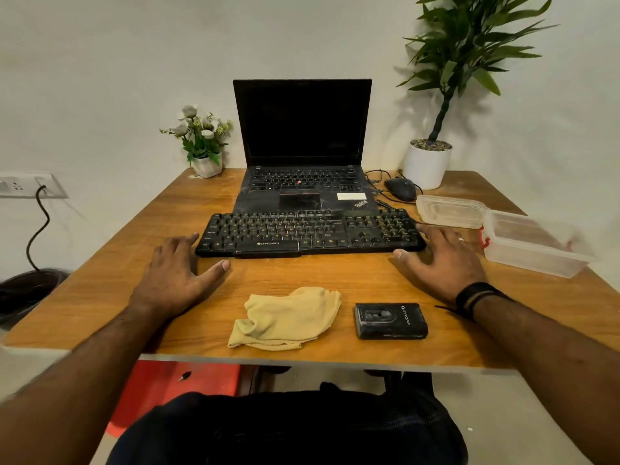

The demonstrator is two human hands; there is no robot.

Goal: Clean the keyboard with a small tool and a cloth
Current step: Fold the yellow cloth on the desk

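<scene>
A black dusty keyboard [310, 233] lies across the middle of the wooden table [117, 263]. My left hand [177, 273] rests flat on the table at the keyboard's left end, fingers straight and touching its edge. At the right end my right hand [439, 260] lies flat too, fingers spread beside the keyboard's corner. Near the front edge lies a crumpled yellow cloth [288, 318]. To its right sits a small black box-shaped tool [391, 321]. Neither hand holds anything.
An open black laptop [302, 146] stands behind the keyboard. A black mouse [401, 189] with cable, a clear plastic box [533, 245] with its lid open, a white potted plant [427, 162] and a small flower pot [206, 162] sit at the back and right.
</scene>
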